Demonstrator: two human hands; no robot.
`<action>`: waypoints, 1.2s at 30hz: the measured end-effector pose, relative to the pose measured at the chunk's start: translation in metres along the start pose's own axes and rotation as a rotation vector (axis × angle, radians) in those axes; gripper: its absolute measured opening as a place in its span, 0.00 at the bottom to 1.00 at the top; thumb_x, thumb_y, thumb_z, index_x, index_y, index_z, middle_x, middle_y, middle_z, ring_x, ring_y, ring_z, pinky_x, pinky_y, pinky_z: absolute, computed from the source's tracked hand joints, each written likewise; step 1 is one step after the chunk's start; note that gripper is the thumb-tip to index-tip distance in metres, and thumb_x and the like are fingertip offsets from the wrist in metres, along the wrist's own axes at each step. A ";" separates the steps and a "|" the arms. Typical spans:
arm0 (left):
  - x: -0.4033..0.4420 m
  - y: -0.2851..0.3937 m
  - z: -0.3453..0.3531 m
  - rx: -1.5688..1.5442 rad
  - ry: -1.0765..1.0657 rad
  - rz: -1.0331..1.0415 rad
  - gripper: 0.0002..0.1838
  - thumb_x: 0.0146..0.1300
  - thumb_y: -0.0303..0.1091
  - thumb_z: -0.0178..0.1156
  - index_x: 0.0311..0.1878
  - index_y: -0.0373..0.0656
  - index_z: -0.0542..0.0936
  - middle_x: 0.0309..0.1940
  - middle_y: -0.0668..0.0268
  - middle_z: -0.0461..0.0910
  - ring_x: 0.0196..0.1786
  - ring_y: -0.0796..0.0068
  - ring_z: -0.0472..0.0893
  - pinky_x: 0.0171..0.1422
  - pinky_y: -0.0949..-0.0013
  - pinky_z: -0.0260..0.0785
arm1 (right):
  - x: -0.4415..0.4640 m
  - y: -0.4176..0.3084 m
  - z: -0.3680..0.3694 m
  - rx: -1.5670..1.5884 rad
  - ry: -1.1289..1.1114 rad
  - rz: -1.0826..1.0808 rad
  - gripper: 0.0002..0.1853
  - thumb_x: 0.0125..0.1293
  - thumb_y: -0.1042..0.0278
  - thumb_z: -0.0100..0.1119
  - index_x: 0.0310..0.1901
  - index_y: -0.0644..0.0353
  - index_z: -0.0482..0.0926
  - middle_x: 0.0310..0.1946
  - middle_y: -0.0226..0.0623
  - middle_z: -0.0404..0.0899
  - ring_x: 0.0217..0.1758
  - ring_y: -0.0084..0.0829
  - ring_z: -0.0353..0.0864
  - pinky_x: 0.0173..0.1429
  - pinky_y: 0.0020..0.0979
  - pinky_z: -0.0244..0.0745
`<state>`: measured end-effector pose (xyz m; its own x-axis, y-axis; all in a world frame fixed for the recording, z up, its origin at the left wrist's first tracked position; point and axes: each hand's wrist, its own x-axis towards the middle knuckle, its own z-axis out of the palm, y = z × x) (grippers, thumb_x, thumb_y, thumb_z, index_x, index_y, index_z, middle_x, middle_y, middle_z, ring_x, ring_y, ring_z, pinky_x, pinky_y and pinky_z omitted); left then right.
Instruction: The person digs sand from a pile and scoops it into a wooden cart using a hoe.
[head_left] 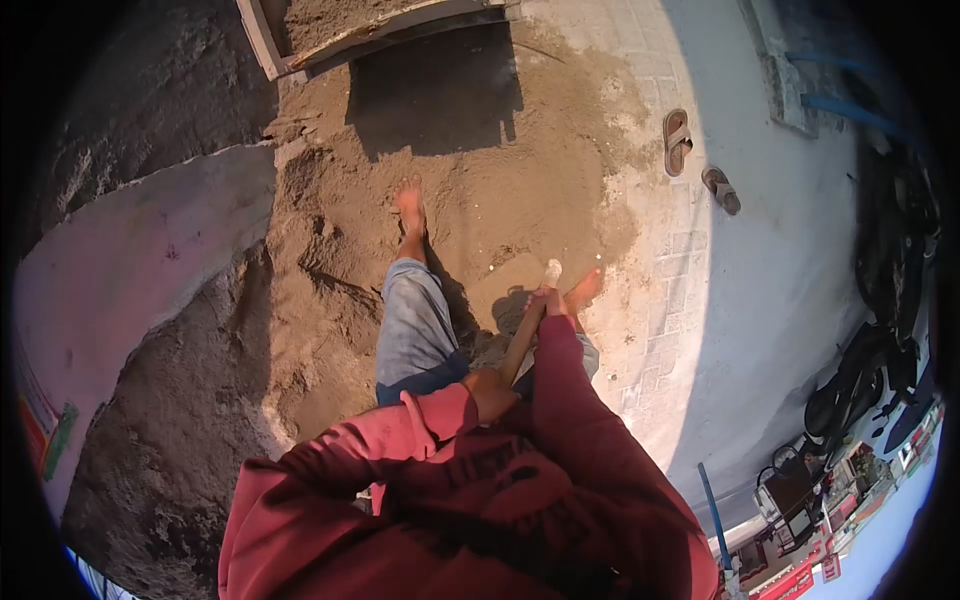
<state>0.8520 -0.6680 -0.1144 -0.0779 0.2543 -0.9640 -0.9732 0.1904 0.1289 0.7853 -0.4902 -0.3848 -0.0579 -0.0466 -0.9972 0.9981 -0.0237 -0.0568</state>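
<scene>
A long-handled tool with a thick wooden handle [523,340] slants down in front of my body. At its far end is a pale tip by my right foot; whether this belongs to a shovel or another tool I cannot make out. My right hand [547,301] is closed round the handle low down, near that tip. Close to my waist, my left hand [491,395] is wrapped round the upper part of the handle. Damp brown sand [530,215] covers the ground under my bare feet.
A wooden-edged frame [262,45] holding sand stands ahead, with a dark rectangular patch [435,90] before it. Rough sand heaps [190,370] rise on the left. Two sandals [677,143] lie on the right paving. Parked motorbikes [855,385] and a blue pole [713,515] are farther right.
</scene>
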 end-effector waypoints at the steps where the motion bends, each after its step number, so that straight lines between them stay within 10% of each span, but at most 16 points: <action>1: -0.026 0.000 -0.025 0.041 -0.053 0.066 0.20 0.60 0.48 0.61 0.29 0.37 0.82 0.19 0.61 0.81 0.22 0.71 0.83 0.26 0.66 0.74 | 0.006 -0.005 0.004 0.104 -0.018 -0.006 0.06 0.55 0.67 0.51 0.28 0.59 0.69 0.20 0.39 0.70 0.21 0.36 0.71 0.27 0.37 0.73; 8: -0.185 -0.027 -0.274 0.698 -0.061 0.321 0.20 0.59 0.48 0.61 0.39 0.37 0.78 0.23 0.59 0.82 0.29 0.59 0.83 0.39 0.60 0.74 | -0.042 -0.096 0.181 0.252 0.112 -0.343 0.04 0.59 0.68 0.47 0.29 0.56 0.64 0.23 0.37 0.65 0.25 0.33 0.68 0.31 0.36 0.73; 9: -0.205 -0.044 -0.308 0.992 0.189 0.536 0.19 0.57 0.46 0.63 0.41 0.38 0.78 0.28 0.55 0.82 0.33 0.53 0.83 0.39 0.59 0.75 | -0.062 -0.107 0.223 0.358 0.175 -0.380 0.05 0.58 0.67 0.47 0.29 0.55 0.63 0.24 0.34 0.64 0.27 0.32 0.68 0.34 0.37 0.73; 13: -0.308 -0.069 -0.432 1.127 1.410 0.223 0.10 0.48 0.31 0.63 0.37 0.47 0.81 0.28 0.62 0.82 0.41 0.62 0.82 0.48 0.59 0.71 | -0.212 -0.141 0.417 0.639 -0.246 -0.451 0.04 0.60 0.73 0.43 0.36 0.58 0.61 0.28 0.37 0.65 0.33 0.37 0.70 0.50 0.48 0.75; 16: -0.352 -0.101 -0.523 0.982 1.833 0.204 0.08 0.51 0.28 0.60 0.35 0.50 0.81 0.36 0.68 0.81 0.48 0.65 0.78 0.56 0.62 0.66 | -0.309 -0.153 0.510 0.688 -0.472 -0.566 0.06 0.62 0.74 0.46 0.39 0.61 0.63 0.37 0.41 0.66 0.41 0.43 0.72 0.53 0.56 0.74; 24: -0.307 -0.096 -0.373 0.599 1.801 0.542 0.06 0.44 0.34 0.66 0.28 0.46 0.82 0.27 0.61 0.82 0.40 0.59 0.82 0.57 0.59 0.68 | -0.429 -0.226 0.410 0.460 -0.600 -0.830 0.07 0.62 0.66 0.52 0.36 0.58 0.66 0.29 0.35 0.68 0.33 0.38 0.74 0.45 0.48 0.76; 28: -0.225 -0.082 -0.233 0.378 1.437 0.388 0.11 0.43 0.38 0.65 0.32 0.51 0.86 0.26 0.56 0.83 0.35 0.54 0.84 0.40 0.53 0.76 | -0.381 -0.257 0.298 0.312 -0.451 -0.826 0.09 0.59 0.64 0.54 0.32 0.57 0.65 0.25 0.33 0.68 0.30 0.35 0.72 0.43 0.46 0.75; 36: -0.154 -0.073 0.013 0.024 1.195 0.072 0.16 0.43 0.47 0.68 0.32 0.46 0.87 0.29 0.55 0.84 0.36 0.55 0.85 0.42 0.57 0.77 | -0.237 -0.264 0.162 -0.104 -0.155 -0.416 0.12 0.56 0.60 0.52 0.28 0.56 0.63 0.22 0.33 0.66 0.25 0.36 0.68 0.39 0.42 0.72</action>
<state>0.9377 -0.7088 0.0282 -0.2960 -0.7745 -0.5590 -0.9551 0.2325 0.1835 0.5316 -0.6343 -0.1255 -0.4487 -0.2037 -0.8702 0.8857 0.0282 -0.4633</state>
